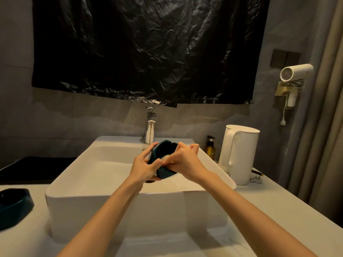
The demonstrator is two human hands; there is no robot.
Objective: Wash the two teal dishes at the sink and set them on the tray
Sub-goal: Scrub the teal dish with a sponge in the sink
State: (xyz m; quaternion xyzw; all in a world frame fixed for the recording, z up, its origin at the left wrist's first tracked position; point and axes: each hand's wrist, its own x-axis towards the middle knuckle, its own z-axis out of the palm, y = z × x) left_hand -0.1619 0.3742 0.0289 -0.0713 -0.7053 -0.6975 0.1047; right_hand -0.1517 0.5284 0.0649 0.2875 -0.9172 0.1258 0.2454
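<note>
Over the white sink [115,199], a teal dish [164,149] is held tilted, its hollow facing me. My left hand [143,166] grips its left rim and lower edge. My right hand [183,161] holds a pale sponge [165,157] pressed against the inside of the dish, fingers curled round it. A second teal dish [14,206] sits on the counter at the far left, partly cut off by the frame edge. A black tray [35,169] lies on the counter left of the sink.
A chrome tap [150,133] stands behind the sink. To the right are a white kettle [240,153] and an amber pump bottle [210,149]. A hair dryer [295,73] hangs on the right wall. Black plastic sheeting covers the wall above.
</note>
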